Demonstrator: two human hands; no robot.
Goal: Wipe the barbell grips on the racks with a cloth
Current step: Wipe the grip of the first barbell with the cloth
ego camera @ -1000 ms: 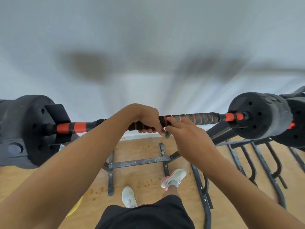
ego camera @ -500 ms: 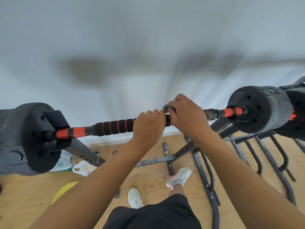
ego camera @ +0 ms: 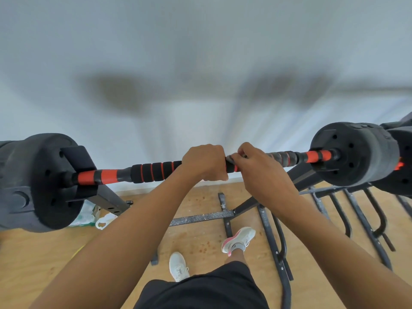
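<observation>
A barbell with a black foam grip ringed in orange [ego camera: 156, 171] lies across a black rack, with black weight plates at its left end [ego camera: 38, 184] and right end [ego camera: 354, 155]. My left hand [ego camera: 204, 161] is wrapped around the middle of the bar. Right beside it, my right hand [ego camera: 258, 169] presses a small dark grey cloth [ego camera: 230, 157] onto the grip, and only an edge of the cloth shows under the fingers. The right part of the grip [ego camera: 283, 157] looks grey and dull.
The rack's black steel base [ego camera: 200, 218] stands on a wooden floor below the bar, with further black frame legs [ego camera: 356, 215] at the right. White plastic bags [ego camera: 98, 217] lie by the wall under the left plate. My feet in white shoes [ego camera: 178, 266] stand close to the base.
Both hands rose from under the bar to grip it from above, side by side. The right hand with the cloth slid slightly along the grip. The camera shifted a little.
</observation>
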